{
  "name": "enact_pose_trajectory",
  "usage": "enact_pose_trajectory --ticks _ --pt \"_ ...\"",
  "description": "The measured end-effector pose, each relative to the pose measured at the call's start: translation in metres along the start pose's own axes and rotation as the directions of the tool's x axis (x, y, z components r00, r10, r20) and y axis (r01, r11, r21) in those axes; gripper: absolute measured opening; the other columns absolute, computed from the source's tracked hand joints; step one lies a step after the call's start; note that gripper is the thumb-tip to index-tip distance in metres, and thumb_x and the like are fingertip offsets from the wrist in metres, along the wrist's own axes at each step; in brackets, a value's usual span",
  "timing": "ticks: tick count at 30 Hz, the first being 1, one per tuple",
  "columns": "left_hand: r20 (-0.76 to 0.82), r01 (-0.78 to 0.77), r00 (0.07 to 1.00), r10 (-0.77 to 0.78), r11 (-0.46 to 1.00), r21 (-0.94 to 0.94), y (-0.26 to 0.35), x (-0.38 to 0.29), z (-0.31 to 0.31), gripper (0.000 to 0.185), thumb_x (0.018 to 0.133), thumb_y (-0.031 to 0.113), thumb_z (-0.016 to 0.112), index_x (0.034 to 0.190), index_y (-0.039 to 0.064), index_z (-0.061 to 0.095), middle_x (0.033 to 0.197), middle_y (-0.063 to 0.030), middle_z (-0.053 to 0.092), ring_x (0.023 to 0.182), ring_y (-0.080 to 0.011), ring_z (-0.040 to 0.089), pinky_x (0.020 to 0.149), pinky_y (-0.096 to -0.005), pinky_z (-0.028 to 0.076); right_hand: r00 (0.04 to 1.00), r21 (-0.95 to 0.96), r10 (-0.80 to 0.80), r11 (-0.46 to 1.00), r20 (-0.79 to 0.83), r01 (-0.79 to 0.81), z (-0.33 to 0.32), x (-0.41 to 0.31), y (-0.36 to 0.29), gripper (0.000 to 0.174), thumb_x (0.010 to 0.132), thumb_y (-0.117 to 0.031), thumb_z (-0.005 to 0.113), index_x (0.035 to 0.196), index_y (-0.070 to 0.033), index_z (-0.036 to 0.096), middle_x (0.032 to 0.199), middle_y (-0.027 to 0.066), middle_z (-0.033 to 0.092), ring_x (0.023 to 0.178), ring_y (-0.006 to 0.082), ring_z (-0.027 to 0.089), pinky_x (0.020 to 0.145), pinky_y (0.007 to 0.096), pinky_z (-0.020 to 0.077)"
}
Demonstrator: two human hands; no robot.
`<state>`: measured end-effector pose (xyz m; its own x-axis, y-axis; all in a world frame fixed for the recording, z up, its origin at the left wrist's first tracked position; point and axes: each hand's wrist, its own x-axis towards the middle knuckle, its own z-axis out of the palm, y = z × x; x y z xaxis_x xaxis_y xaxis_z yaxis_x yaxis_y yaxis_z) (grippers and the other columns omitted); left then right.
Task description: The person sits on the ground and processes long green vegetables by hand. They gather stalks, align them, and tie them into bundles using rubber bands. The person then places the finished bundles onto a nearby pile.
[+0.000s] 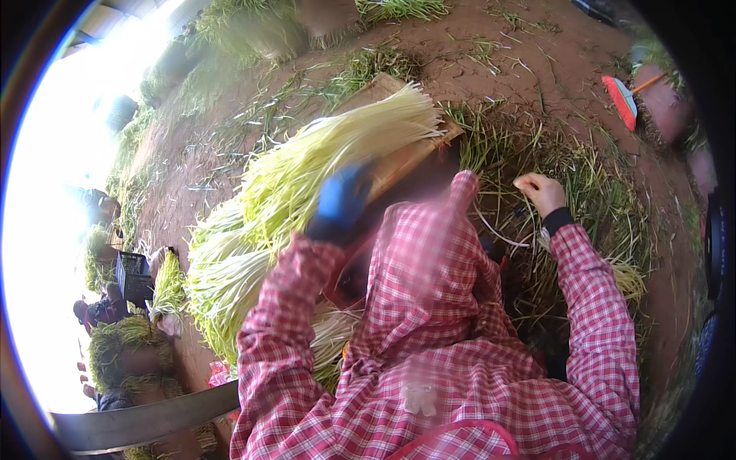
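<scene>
My left hand (pixel 338 196), in a blue glove and blurred by motion, is over the near edge of a big heap of pale yellow-green blanched chives (pixel 287 172). Whether it grips any stalks cannot be made out. The heap's white stem ends (pixel 425 112) point to the upper right across a wooden board (pixel 394 164). Bare and raised to the right, my right hand (pixel 541 192) has its thumb and fingertips drawn together, with nothing visible between them. A loose white stalk (pixel 501 234) curves below it, apart from the fingers. Red-checked sleeves cover both arms.
Discarded green leaves (pixel 586 190) litter the brown ground around my right arm. A red-bristled broom (pixel 622 102) lies at the upper right. To the left are a dark plastic crate (pixel 134 277), another chive bundle (pixel 168 284) and a person (pixel 103 309). A grey curved bar (pixel 144 422) crosses the lower left.
</scene>
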<state>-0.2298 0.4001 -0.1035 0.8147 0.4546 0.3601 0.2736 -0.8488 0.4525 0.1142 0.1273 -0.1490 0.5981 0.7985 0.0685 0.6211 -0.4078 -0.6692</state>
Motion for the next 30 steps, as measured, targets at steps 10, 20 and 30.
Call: enact_pose_trajectory --ticks 10,20,30 --pt "0.273 -0.050 0.961 -0.035 0.952 0.301 -0.072 0.229 -0.017 0.084 0.074 0.055 0.063 0.137 0.007 0.036 0.142 -0.0197 0.033 0.130 -0.0357 0.034 0.106 -0.0411 0.031 0.780 -0.272 -0.591 0.732 0.204 0.625 0.137 0.120 -0.147 0.017 0.082 -0.019 0.054 0.092 -0.020 0.069 0.083 0.0029 0.065 0.077 0.0218 0.063 0.069 0.0341 0.0508" --pt "0.720 0.117 0.635 -0.280 0.956 0.269 -0.153 0.279 0.068 0.121 0.063 0.081 0.053 0.140 -0.006 0.022 0.146 -0.0254 0.020 0.137 -0.0349 0.021 0.112 -0.0384 0.018 0.914 0.370 -0.402 0.858 0.054 0.355 0.165 0.156 -0.109 0.008 0.076 -0.010 0.066 0.077 -0.006 0.059 0.084 0.0057 0.061 0.080 0.0188 0.060 0.071 0.0315 0.0477" --pt "0.828 0.261 0.527 -0.194 0.963 0.060 -0.158 0.264 0.079 0.124 0.063 0.075 0.061 0.140 -0.009 0.014 0.145 -0.0268 0.021 0.136 -0.0334 0.022 0.112 -0.0358 0.018 0.969 0.974 0.244 0.227 -0.039 -0.018 0.149 0.163 -0.132 0.004 0.086 -0.004 0.061 0.085 -0.002 0.058 0.082 0.0030 0.062 0.075 0.0134 0.063 0.065 0.0267 0.0540"
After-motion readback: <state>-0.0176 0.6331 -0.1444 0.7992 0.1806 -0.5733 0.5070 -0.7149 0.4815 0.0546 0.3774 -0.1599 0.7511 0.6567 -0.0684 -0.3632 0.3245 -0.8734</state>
